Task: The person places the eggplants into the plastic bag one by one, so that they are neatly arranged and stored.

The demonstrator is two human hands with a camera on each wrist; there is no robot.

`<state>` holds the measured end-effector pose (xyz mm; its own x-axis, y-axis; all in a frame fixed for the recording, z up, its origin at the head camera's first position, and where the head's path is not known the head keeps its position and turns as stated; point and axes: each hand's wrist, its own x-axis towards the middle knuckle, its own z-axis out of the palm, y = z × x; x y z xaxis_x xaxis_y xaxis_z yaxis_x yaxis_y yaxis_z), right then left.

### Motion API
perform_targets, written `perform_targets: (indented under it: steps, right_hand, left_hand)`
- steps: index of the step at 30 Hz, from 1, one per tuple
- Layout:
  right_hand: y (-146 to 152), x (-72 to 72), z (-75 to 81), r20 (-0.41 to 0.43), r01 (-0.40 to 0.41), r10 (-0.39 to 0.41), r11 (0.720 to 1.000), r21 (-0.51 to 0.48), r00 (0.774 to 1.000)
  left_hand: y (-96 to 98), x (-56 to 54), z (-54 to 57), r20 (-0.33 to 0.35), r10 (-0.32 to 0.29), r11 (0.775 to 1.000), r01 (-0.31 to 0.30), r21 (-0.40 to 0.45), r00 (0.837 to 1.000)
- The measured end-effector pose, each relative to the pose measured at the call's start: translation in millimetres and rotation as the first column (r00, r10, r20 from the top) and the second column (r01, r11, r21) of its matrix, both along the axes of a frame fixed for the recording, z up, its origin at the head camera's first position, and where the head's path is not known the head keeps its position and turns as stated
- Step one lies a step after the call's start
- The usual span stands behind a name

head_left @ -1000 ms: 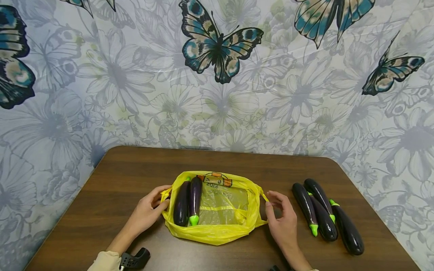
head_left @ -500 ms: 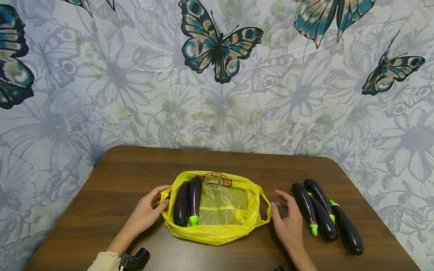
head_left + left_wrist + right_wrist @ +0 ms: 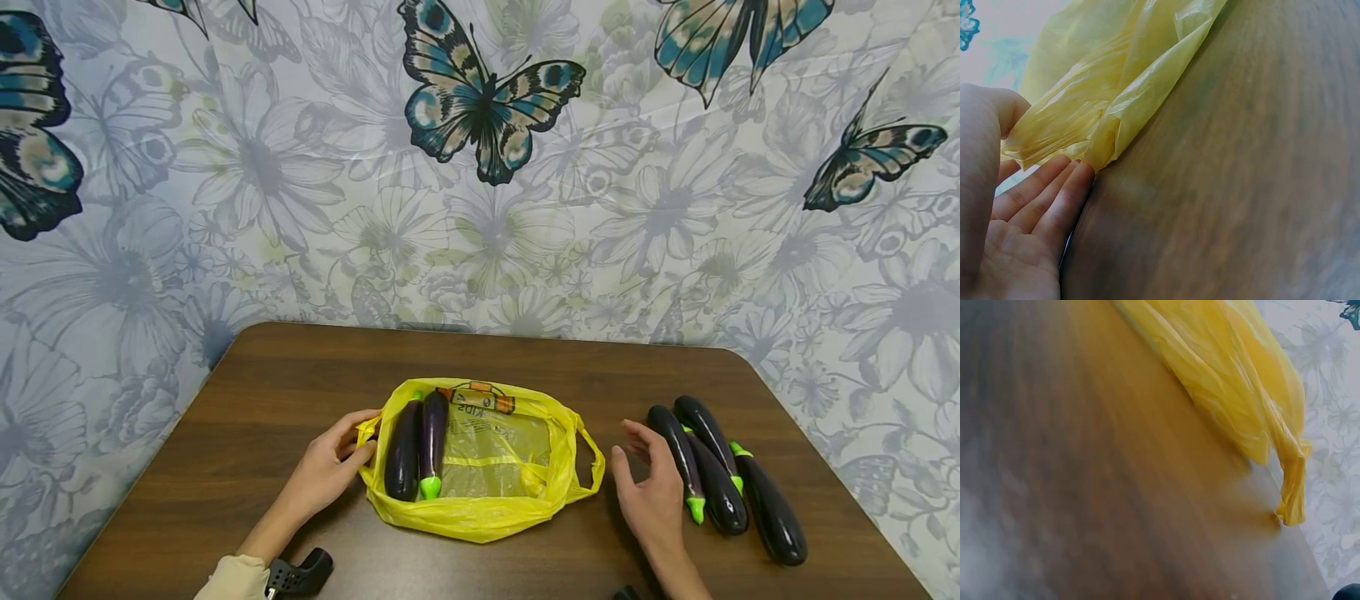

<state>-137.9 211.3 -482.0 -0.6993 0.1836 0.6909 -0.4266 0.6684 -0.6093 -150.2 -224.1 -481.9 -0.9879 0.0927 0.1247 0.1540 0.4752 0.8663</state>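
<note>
Within left grip point(image 3: 328, 460), bag handle point(image 3: 1050, 128)

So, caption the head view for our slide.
Left hand holds a yellow bag with two eggplants inside; right hand beside four more.

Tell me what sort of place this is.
Likely an indoor room, perhaps in a home: a brown table stands before a butterfly-print backdrop, with eggplants and a yellow bag on the tabletop.
</note>
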Motion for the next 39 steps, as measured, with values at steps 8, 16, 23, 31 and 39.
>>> perform_targets:
  steps: [8,16,23,31,39]
  right_hand:
    - [6.3,-0.2,2.6,0.004,0.038,-0.038,0.999,-0.004,0.999]
    - [12.3,-1.0,4.7,0.015,0.079,-0.079,0.997,-0.004,0.997]
    - [20.4,-2.8,3.9,-0.009,0.104,-0.105,0.994,-0.021,0.994]
    - [26.4,-3.4,5.0,0.055,0.179,-0.179,0.984,-0.001,0.982]
    - [33.7,-3.2,2.0,0.081,0.225,-0.224,0.974,-0.010,0.971]
  left_hand:
    - [-0.1,-0.2,1.1,0.009,0.002,1.000,-0.001,-0.004,1.000]
    - [0.0,-0.2,0.6,0.012,0.002,1.000,-0.002,-0.002,1.000]
    - [-0.3,-0.8,0.0,0.002,-0.005,1.000,0.005,0.005,1.000]
    - [-0.1,-0.6,0.5,0.018,-0.001,1.000,0.001,0.001,1.000]
    - [0.2,-0.8,0.6,0.031,0.006,1.000,-0.006,0.002,0.999]
